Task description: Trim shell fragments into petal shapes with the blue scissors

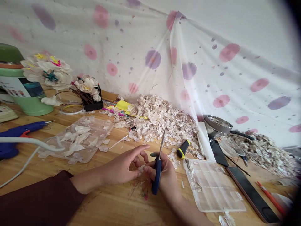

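Note:
In the middle of the view, my right hand (167,175) is closed around a pair of scissors (157,177) with dark blue handles, blades pointing up and away. Its thumb and fingertips meet a small pale flake (141,168). Opposite, my left hand (119,166) pinches the same flake with thumb and fingers, which partly hide it. Both hands are just above the wooden table (101,201). Beyond them rises a big heap of whitish, papery flakes (162,119). To the left, larger pale petal-like pieces (78,138) lie on a clear compartment tray (90,153).
At left are a blue glue gun (23,133), a white cable (25,140), a green container (35,105) and handmade flowers (50,70). A yellow-black handle (183,149), another clear tray (213,188), a phone (252,193), metal bowls (217,124) and a second flake heap (268,150) occupy the right.

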The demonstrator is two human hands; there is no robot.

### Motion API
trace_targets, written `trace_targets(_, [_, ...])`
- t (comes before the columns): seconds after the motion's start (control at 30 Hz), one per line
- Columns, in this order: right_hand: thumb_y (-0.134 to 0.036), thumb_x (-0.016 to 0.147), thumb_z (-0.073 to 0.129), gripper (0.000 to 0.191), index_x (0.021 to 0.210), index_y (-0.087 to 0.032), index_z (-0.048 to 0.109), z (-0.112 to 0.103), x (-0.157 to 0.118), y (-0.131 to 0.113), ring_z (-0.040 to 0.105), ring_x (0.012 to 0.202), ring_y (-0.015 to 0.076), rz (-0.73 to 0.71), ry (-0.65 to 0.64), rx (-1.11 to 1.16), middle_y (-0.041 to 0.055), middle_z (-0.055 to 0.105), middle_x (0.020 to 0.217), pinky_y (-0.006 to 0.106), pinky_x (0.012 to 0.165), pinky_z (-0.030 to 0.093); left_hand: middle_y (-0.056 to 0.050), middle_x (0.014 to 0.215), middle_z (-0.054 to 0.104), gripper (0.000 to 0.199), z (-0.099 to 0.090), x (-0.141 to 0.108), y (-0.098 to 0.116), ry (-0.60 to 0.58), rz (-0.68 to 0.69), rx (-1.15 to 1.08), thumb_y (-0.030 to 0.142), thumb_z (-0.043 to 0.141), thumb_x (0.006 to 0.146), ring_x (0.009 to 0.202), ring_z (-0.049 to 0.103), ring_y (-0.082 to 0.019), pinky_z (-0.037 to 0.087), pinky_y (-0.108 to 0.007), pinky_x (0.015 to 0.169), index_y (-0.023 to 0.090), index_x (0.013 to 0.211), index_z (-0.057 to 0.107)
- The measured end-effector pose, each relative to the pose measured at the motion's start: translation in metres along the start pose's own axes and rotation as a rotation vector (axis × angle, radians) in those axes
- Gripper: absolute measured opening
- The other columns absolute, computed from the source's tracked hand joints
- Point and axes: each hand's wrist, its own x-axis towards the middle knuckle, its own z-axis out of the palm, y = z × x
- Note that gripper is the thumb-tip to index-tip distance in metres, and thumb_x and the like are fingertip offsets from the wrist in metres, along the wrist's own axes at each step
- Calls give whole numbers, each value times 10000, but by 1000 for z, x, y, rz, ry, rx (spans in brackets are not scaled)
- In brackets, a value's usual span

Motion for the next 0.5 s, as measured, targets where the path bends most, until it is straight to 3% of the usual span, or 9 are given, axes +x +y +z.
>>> trace_targets(0.13, [-266, 588, 837, 555, 977, -190, 449, 0, 1, 1, 497, 418, 69, 2, 13, 27, -42, 703, 605, 169, 421, 372, -12, 1090, 560, 754, 0, 0, -4, 12, 21, 18, 88, 591, 774, 814, 561, -138, 462, -357, 832, 349, 1416, 295])
trace_targets(0.5, [-230, 645, 826, 515, 1015, -196, 470, -3, -3, 6, 517, 447, 53, -42, 16, 70, -61, 684, 661, 154, 432, 411, -9, 1047, 519, 714, -3, 5, -3, 93, 86, -360, 98, 651, 762, 783, 565, -101, 462, -307, 778, 318, 1369, 346])
